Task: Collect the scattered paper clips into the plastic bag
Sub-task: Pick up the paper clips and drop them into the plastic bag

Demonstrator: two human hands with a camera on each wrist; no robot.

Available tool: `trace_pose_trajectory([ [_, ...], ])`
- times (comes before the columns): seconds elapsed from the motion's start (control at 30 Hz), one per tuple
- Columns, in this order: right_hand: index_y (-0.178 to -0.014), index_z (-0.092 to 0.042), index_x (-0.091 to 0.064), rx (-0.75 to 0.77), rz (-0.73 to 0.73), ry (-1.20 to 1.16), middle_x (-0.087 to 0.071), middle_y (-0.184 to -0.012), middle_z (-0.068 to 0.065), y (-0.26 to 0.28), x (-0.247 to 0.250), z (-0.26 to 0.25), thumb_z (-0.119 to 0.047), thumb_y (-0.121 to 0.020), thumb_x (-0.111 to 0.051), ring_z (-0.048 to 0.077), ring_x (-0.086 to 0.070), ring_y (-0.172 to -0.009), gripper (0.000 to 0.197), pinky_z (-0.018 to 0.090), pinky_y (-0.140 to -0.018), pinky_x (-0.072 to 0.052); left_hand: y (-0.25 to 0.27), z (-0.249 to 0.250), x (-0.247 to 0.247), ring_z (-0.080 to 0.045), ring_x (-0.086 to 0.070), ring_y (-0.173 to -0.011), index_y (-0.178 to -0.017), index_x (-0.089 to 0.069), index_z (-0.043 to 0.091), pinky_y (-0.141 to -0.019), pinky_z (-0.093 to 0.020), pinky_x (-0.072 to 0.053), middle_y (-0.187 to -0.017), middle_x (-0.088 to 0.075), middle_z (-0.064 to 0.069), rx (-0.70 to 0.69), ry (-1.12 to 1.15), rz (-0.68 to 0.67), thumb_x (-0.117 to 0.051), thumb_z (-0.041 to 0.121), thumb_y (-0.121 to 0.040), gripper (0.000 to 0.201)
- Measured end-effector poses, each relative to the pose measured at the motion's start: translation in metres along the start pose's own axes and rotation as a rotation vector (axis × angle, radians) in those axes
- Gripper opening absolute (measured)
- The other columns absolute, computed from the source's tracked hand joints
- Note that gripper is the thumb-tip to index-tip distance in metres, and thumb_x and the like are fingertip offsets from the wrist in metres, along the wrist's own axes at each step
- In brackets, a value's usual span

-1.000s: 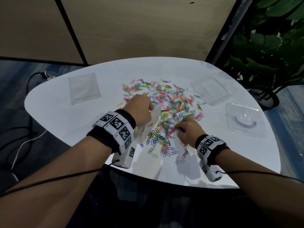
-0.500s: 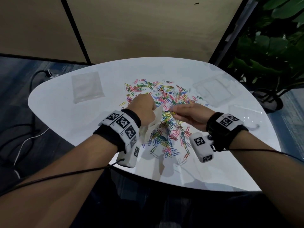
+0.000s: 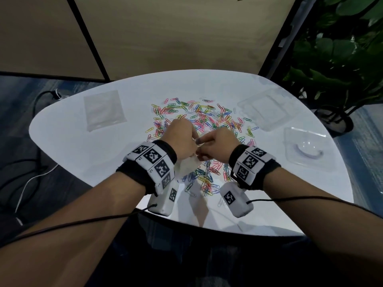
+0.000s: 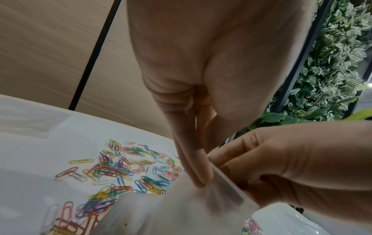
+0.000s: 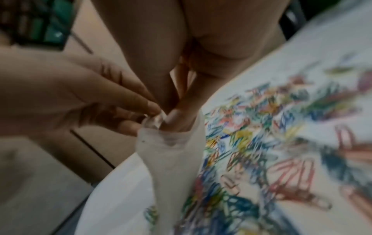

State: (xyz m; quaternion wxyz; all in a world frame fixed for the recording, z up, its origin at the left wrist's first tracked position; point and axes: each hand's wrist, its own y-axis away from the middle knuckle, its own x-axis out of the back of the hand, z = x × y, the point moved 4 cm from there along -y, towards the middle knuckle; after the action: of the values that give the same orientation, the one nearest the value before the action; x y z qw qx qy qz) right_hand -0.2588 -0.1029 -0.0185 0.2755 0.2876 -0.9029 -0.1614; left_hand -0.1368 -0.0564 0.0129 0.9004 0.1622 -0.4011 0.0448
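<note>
Head view: a white rounded table [image 3: 87,146] fills the middle, with tan wall panels behind it and a leafy plant [image 3: 339,59] at the far right. Coloured paper clips [image 3: 209,117] lie scattered in a broad patch across the table's centre, reaching from the far side down to between the two wrists. A flat clear bag [image 3: 103,109] lies well apart on the left, and two clear plastic trays [image 3: 267,109] sit on the right, the nearer one [image 3: 304,150] just beside the table edge. Both hands meet above the clips. The left hand [image 3: 181,137] pinches the mouth of a translucent plastic bag [image 3: 187,165], thumb and fingers curled on its rim, and the bag hangs down from that grip. In the right wrist view the right hand [image 5: 171,66] has its fingertips [image 5: 177,117] narrowed together and dipped inside the bag's open mouth; whether they hold a clip I cannot tell. Black wrist straps with printed markers [image 3: 154,160] wrap both forearms.
</note>
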Motion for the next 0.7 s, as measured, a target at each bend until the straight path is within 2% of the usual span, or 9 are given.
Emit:
trace_pose_trajectory([
  [0.07, -0.106, -0.015, -0.075, 0.126, -0.067, 0.322, -0.072, -0.085, -0.004, 0.002, 0.000, -0.004, -0.008, -0.083, -0.070, 0.008, -0.068, -0.075, 0.025, 0.022, -0.075, -0.053, 0.000, -0.001, -0.001, -0.029, -0.072, -0.093, -0.110, -0.073, 0.003, -0.088, -0.042, -0.060, -0.110, -0.072, -0.015, -0.001, -0.020, -0.004, -0.063, -0.004, -0.087, 0.027],
  [0.1, -0.107, -0.019, -0.075, 0.150, -0.103, 0.378, -0.071, -0.085, -0.006, 0.003, 0.000, -0.003, -0.009, -0.084, -0.069, 0.005, -0.066, -0.076, 0.026, 0.019, -0.075, -0.051, 0.000, -0.001, -0.001, -0.029, -0.072, -0.093, -0.110, -0.073, 0.003, -0.087, -0.042, -0.060, -0.113, -0.072, -0.015, -0.003, -0.028, -0.003, -0.063, -0.005, -0.087, 0.027],
  [0.17, -0.104, -0.013, -0.075, 0.106, -0.179, 0.185, -0.075, -0.089, 0.003, 0.004, 0.003, -0.002, -0.001, -0.086, -0.063, 0.009, -0.070, -0.078, 0.025, 0.021, -0.076, -0.055, -0.001, -0.004, 0.001, -0.028, -0.074, -0.088, -0.110, -0.073, 0.004, -0.083, -0.042, -0.062, -0.117, -0.070, -0.013, -0.001, -0.025, -0.001, -0.061, -0.005, -0.088, 0.027],
  [0.27, -0.105, 0.003, -0.070, 0.017, -0.144, -0.220, -0.072, -0.099, 0.021, 0.008, 0.024, 0.009, 0.009, -0.089, -0.057, 0.023, -0.072, -0.081, 0.021, 0.027, -0.074, -0.060, -0.001, -0.008, 0.007, -0.025, -0.075, -0.070, -0.110, -0.072, 0.004, -0.075, -0.038, -0.063, -0.116, -0.070, -0.013, 0.011, -0.029, 0.010, -0.055, -0.005, -0.090, 0.028],
  [0.33, -0.108, -0.003, -0.069, 0.021, -0.097, -0.118, -0.071, -0.099, 0.019, 0.012, 0.041, 0.030, -0.001, -0.086, -0.069, 0.021, -0.071, -0.074, 0.022, 0.029, -0.072, -0.061, -0.001, -0.012, 0.010, -0.025, -0.076, -0.069, -0.113, -0.073, 0.002, -0.077, -0.038, -0.063, -0.116, -0.072, -0.013, 0.013, -0.046, 0.002, -0.055, -0.006, -0.090, 0.030],
  [0.4, -0.117, -0.015, -0.064, -0.007, -0.083, 0.272, -0.070, -0.100, 0.008, 0.022, 0.054, 0.064, -0.020, -0.075, -0.083, 0.017, -0.071, -0.065, 0.047, 0.030, -0.071, -0.061, -0.001, -0.015, 0.011, -0.025, -0.076, -0.071, -0.114, -0.073, 0.002, -0.079, -0.039, -0.063, -0.110, -0.074, -0.015, 0.018, -0.055, -0.021, -0.057, -0.007, -0.089, 0.031],
  [0.47, -0.132, -0.026, -0.049, -0.083, -0.136, 0.572, -0.065, -0.102, 0.000, 0.037, 0.054, 0.099, -0.034, -0.062, -0.090, 0.017, -0.072, -0.062, 0.081, 0.030, -0.073, -0.059, 0.000, -0.016, 0.014, -0.024, -0.075, -0.071, -0.112, -0.075, 0.003, -0.081, -0.040, -0.063, -0.102, -0.075, -0.015, 0.016, -0.076, -0.027, -0.057, -0.006, -0.089, 0.030],
  [0.57, -0.142, -0.029, -0.034, -0.112, -0.167, 0.611, -0.062, -0.098, -0.003, 0.051, 0.036, 0.128, -0.040, -0.053, -0.092, 0.018, -0.071, -0.075, 0.106, 0.031, -0.079, -0.056, 0.002, -0.015, 0.015, -0.024, -0.075, -0.068, -0.111, -0.074, 0.002, -0.080, -0.040, -0.063, -0.105, -0.075, -0.013, 0.001, -0.086, -0.020, -0.057, -0.004, -0.090, 0.028],
  [0.7, -0.140, -0.026, -0.040, -0.041, -0.015, 0.499, -0.062, -0.097, 0.005, 0.043, 0.009, 0.129, -0.033, -0.046, -0.094, 0.025, -0.067, -0.083, 0.110, 0.039, -0.081, -0.057, 0.004, -0.011, 0.013, -0.022, -0.076, -0.065, -0.108, -0.075, 0.003, -0.077, -0.041, -0.064, -0.099, -0.078, -0.013, -0.009, -0.088, -0.028, -0.055, -0.004, -0.090, 0.028],
])
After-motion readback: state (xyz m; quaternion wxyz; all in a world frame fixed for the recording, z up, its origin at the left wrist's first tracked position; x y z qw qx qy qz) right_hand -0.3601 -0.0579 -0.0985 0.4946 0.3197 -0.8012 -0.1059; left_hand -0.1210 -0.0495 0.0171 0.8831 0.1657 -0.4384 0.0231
